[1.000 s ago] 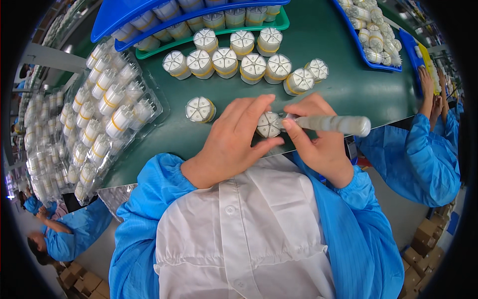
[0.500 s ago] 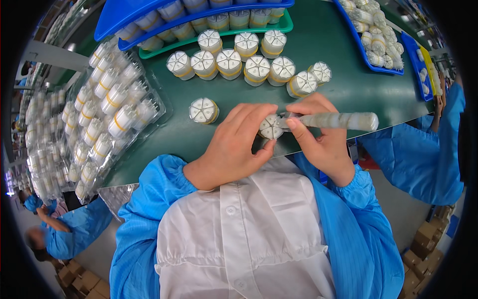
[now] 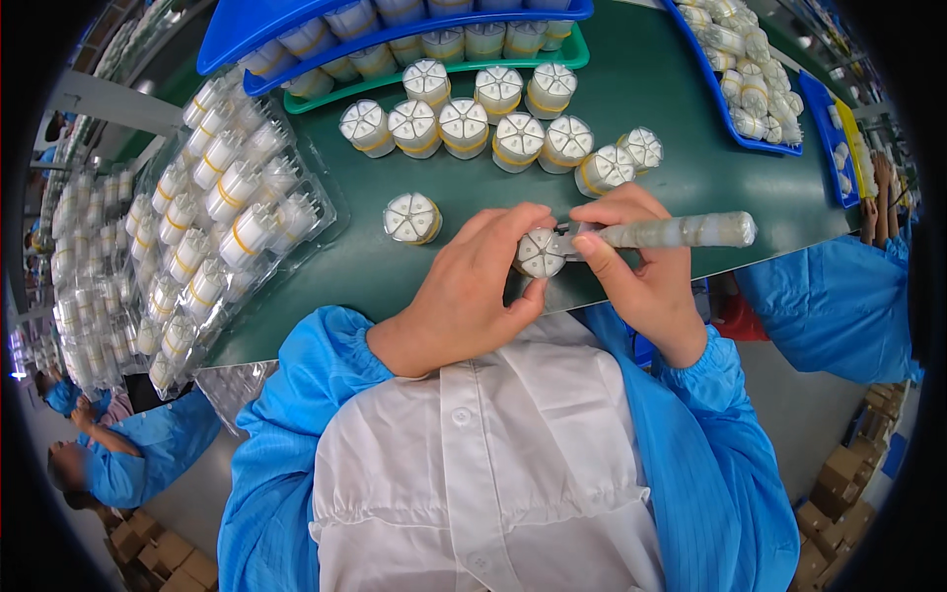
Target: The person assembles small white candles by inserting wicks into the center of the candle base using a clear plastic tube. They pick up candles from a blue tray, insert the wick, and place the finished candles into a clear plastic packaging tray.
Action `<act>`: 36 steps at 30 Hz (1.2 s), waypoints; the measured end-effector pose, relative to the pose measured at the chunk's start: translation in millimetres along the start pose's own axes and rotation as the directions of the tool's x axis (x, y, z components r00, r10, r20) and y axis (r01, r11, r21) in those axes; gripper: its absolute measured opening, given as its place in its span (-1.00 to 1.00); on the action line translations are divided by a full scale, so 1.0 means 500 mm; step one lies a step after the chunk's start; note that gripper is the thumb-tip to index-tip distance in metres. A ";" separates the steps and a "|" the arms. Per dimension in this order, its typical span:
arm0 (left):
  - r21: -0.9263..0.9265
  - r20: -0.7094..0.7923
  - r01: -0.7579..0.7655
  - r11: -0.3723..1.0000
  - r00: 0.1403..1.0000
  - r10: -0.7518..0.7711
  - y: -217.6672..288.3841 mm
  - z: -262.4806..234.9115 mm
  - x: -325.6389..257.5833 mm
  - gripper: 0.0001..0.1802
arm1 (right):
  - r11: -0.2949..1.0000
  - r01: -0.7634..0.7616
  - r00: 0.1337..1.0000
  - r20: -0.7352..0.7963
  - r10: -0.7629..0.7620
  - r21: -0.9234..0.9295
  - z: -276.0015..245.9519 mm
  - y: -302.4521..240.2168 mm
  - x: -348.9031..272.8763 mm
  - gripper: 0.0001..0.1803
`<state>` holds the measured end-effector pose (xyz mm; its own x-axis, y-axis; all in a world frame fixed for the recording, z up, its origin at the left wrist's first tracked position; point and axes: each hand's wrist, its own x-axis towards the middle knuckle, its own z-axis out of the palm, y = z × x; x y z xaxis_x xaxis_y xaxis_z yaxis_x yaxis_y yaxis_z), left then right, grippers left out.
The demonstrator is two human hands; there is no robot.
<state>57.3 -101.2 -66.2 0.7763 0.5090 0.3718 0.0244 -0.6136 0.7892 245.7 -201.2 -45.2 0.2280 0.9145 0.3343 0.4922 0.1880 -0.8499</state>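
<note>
The left hand (image 3: 473,286) grips a white round part (image 3: 541,254) near the green table's (image 3: 691,148) edge; the right hand (image 3: 641,266) holds a pale tube (image 3: 681,232) against it.

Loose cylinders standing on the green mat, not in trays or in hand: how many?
10: one alone by the left hand; nine grouped ahead, starting at, ending at. None seem hidden.

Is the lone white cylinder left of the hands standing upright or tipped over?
Upright. The lone white cylinder stands on the green table, its round segmented end facing up, apart from the left hand.
</note>
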 end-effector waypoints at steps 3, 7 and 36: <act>0.096 -0.005 -0.052 0.994 0.999 0.053 0.003 -0.006 0.007 -0.24 | 0.999 -0.034 0.999 0.008 0.034 0.009 0.003 -0.007 0.002 -0.79; 0.191 -0.012 0.017 0.981 1.000 -0.015 -0.003 -0.001 0.001 -0.22 | 0.999 -0.038 0.999 0.011 0.038 -0.008 0.003 -0.012 -0.001 -0.79; 0.016 0.037 -0.050 0.999 0.998 0.050 -0.004 -0.008 0.002 -0.25 | 1.000 0.019 0.998 0.054 -0.020 0.014 -0.002 -0.006 0.022 -0.81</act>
<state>55.7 -97.1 -65.5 0.7993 0.4552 0.3924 -0.0046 -0.6482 0.7615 247.4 -192.2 -38.8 0.1727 0.9284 0.3290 0.4850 0.2106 -0.8488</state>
